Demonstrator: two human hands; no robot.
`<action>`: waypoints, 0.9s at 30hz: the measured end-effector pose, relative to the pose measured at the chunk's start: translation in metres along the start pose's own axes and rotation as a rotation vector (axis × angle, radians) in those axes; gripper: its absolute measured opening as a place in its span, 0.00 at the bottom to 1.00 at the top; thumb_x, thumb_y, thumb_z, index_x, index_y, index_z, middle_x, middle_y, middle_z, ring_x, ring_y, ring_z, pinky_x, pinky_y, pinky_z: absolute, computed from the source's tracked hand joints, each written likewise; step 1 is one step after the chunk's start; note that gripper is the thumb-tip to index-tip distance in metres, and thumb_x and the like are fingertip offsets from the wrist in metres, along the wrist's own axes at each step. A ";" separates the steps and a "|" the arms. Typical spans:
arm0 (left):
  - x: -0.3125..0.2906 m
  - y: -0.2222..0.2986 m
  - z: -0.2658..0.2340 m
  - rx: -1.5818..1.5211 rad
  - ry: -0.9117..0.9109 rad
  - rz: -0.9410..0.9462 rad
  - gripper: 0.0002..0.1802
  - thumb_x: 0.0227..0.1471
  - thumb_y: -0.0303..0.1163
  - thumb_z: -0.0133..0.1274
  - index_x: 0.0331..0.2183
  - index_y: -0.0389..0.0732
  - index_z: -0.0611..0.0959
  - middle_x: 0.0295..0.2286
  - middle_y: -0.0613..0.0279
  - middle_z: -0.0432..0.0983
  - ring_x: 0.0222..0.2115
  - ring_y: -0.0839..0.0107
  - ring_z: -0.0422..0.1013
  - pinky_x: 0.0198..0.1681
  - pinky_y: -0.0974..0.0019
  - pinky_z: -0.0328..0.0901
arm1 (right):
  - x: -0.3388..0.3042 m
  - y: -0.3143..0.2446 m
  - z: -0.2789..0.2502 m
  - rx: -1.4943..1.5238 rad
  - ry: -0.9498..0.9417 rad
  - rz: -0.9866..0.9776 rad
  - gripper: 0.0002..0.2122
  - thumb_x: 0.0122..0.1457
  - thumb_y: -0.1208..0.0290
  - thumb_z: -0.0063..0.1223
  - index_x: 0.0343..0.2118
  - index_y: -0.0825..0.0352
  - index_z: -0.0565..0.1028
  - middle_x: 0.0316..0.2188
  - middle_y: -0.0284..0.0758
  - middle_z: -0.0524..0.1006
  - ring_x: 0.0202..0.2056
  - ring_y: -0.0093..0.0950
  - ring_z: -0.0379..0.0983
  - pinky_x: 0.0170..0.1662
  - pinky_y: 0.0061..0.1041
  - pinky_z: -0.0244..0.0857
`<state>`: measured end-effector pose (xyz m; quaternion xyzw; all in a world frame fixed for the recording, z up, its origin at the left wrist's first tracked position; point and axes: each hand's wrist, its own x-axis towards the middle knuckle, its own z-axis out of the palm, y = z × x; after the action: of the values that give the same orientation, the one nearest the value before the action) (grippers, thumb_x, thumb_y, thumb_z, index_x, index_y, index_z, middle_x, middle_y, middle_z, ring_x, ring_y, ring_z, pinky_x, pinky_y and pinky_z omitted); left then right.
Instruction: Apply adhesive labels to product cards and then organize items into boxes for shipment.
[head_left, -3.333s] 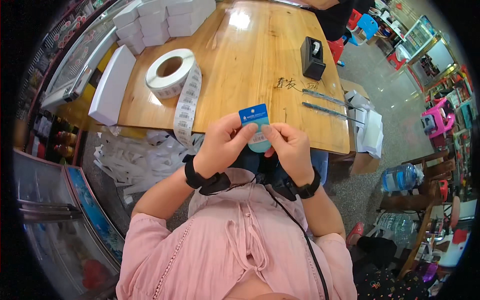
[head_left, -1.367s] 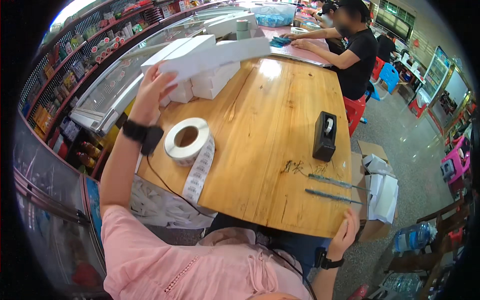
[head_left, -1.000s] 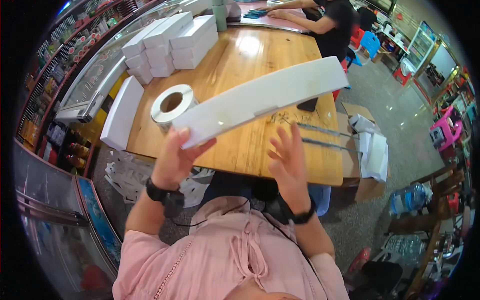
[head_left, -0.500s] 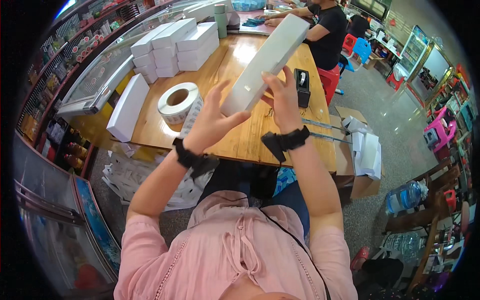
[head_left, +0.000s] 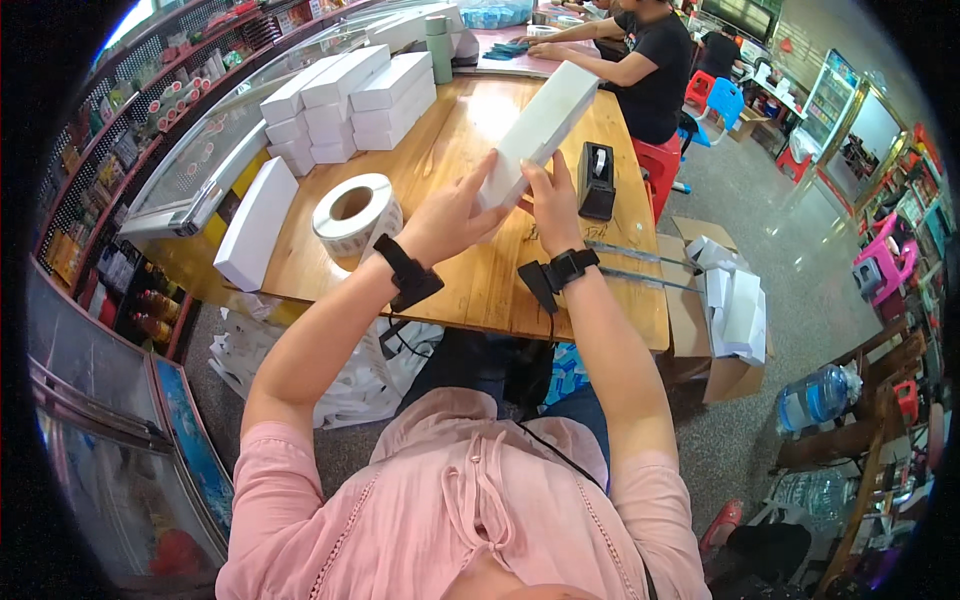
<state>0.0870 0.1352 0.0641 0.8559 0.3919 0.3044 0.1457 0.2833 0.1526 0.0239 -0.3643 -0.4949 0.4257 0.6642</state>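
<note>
A long white box (head_left: 540, 125) is held tilted above the wooden table (head_left: 450, 290), its far end pointing up and to the right. My left hand (head_left: 452, 212) is closed round the box's near end, thumb and fingers on its sides. On the box's right side my right hand (head_left: 553, 205) grips it, the thumb raised along the edge. To the left lies a roll of white labels (head_left: 385, 207), its loose strip hanging toward the table's front edge. A black tape dispenser (head_left: 597, 185) stands right of my right hand.
Several white boxes (head_left: 345, 80) are stacked at the back left, and another white box (head_left: 257, 225) lies at the left edge. An open carton (head_left: 735, 375) holding white boxes stands right of the table. A person in black (head_left: 655, 60) sits at the far end.
The white box has come lower and nearer. My left hand has moved right and closed on its near end; my right hand stays on its side.
</note>
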 end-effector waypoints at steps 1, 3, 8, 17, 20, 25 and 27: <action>0.000 -0.001 0.002 0.038 0.010 0.032 0.47 0.60 0.46 0.59 0.71 0.35 0.59 0.44 0.30 0.79 0.43 0.39 0.78 0.49 0.49 0.72 | 0.000 0.000 0.000 0.013 -0.006 0.006 0.30 0.67 0.59 0.56 0.68 0.62 0.62 0.46 0.35 0.78 0.45 0.26 0.78 0.46 0.30 0.77; -0.001 -0.004 0.006 0.076 0.015 0.068 0.46 0.62 0.45 0.57 0.71 0.34 0.58 0.44 0.29 0.79 0.43 0.38 0.78 0.50 0.48 0.71 | -0.003 0.000 -0.001 0.028 -0.007 0.012 0.29 0.67 0.59 0.56 0.68 0.63 0.62 0.46 0.36 0.78 0.45 0.26 0.78 0.46 0.30 0.77; 0.007 -0.031 0.013 0.180 0.103 0.159 0.40 0.65 0.44 0.49 0.69 0.30 0.60 0.45 0.28 0.77 0.42 0.35 0.77 0.49 0.45 0.72 | -0.002 0.004 -0.004 -0.094 -0.055 0.126 0.33 0.66 0.56 0.58 0.70 0.61 0.60 0.51 0.39 0.78 0.48 0.28 0.78 0.47 0.31 0.76; 0.006 -0.003 0.004 0.263 0.101 0.116 0.38 0.65 0.42 0.50 0.67 0.28 0.63 0.42 0.29 0.77 0.40 0.36 0.78 0.46 0.46 0.74 | -0.008 -0.001 -0.009 0.188 -0.224 0.194 0.47 0.62 0.60 0.59 0.78 0.57 0.41 0.62 0.40 0.70 0.60 0.35 0.71 0.64 0.39 0.65; 0.006 -0.004 -0.003 0.289 0.125 0.171 0.37 0.65 0.42 0.50 0.65 0.27 0.65 0.39 0.31 0.78 0.39 0.38 0.78 0.43 0.47 0.74 | -0.009 0.001 -0.008 0.226 -0.254 0.214 0.47 0.62 0.60 0.59 0.78 0.56 0.40 0.60 0.39 0.72 0.59 0.34 0.71 0.63 0.39 0.66; 0.001 0.001 -0.001 0.422 0.060 0.168 0.36 0.65 0.43 0.52 0.63 0.25 0.68 0.34 0.34 0.80 0.37 0.41 0.79 0.40 0.49 0.75 | -0.008 0.004 -0.001 -0.138 -0.187 0.272 0.41 0.63 0.61 0.60 0.75 0.60 0.52 0.52 0.37 0.76 0.57 0.31 0.73 0.55 0.36 0.72; 0.000 0.003 -0.001 0.471 0.043 0.171 0.36 0.64 0.43 0.52 0.62 0.24 0.68 0.33 0.35 0.80 0.36 0.42 0.79 0.39 0.49 0.76 | -0.004 0.008 -0.003 -0.248 -0.177 0.372 0.32 0.64 0.64 0.60 0.70 0.63 0.61 0.49 0.36 0.78 0.54 0.28 0.76 0.48 0.30 0.76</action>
<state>0.0879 0.1336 0.0663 0.8896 0.3812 0.2339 -0.0924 0.2840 0.1514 0.0147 -0.4895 -0.5239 0.5069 0.4785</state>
